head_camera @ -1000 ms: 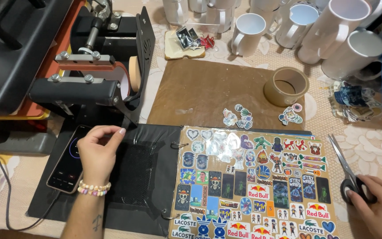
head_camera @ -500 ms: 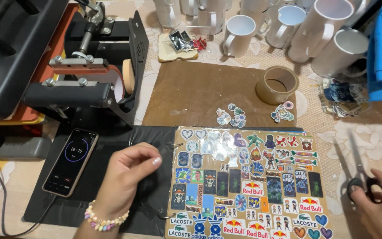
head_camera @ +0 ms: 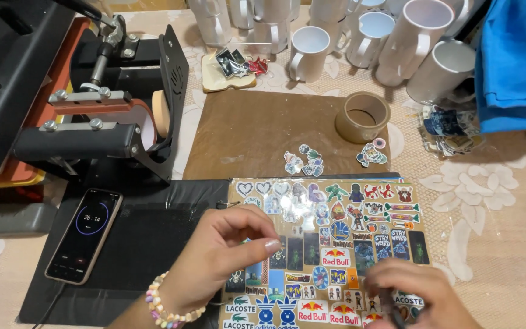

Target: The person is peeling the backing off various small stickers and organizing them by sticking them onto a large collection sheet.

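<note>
A glossy sheet of many coloured stickers (head_camera: 342, 225) lies in front of me, partly on a black mat (head_camera: 141, 244). My left hand (head_camera: 226, 253), with a bead bracelet on the wrist, rests on the sheet's left part, fingers curled and the fingertips pressing it down. My right hand (head_camera: 412, 295) sits over the sheet's lower right corner, closed around the dark handle of a pair of scissors (head_camera: 389, 303); the blades are hidden under the hand.
A phone (head_camera: 84, 234) showing a round timer lies on the mat's left. A black mug press (head_camera: 92, 122) stands behind it. On brown paper (head_camera: 251, 134) are cut stickers (head_camera: 302, 161) and a tape roll (head_camera: 362, 117). White mugs (head_camera: 308, 52) and blue cloth (head_camera: 512, 61) line the back.
My left hand moved right from beside the phone onto the sticker sheet. My right hand with the scissors came in from the right edge onto the sheet's lower corner.
</note>
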